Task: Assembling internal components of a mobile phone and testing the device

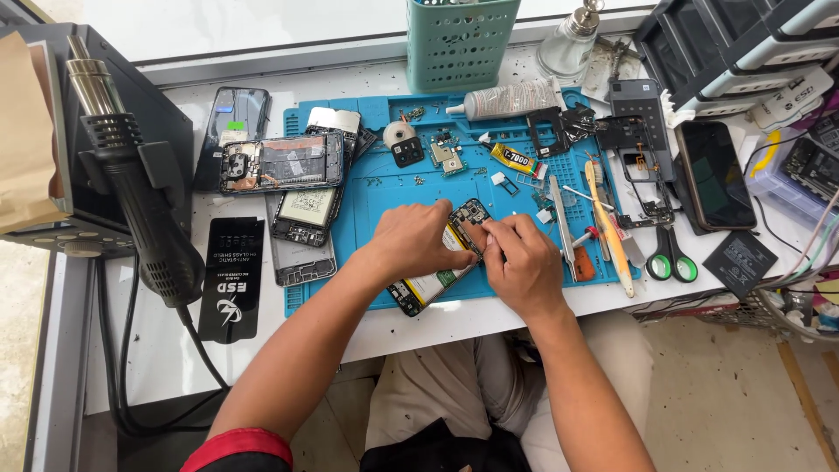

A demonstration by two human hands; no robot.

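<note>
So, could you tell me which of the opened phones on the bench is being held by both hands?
The opened phone lying diagonally at the blue mat's front edge, under the left hand and right hand. The others lie untouched at the mat's left side.

I'm seeing bright, even daylight that seems to come from the top of the view, where the pale surface beyond the bench washes out. Shadows under my hands are soft and short, and the dark phone screen (717,175) shows a dull sheen. Focus is sharp at centre; edges bow slightly.

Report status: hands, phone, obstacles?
Left hand pressing opened phone on blue mat. Right hand fingers at its top. Tweezers beside.
</note>
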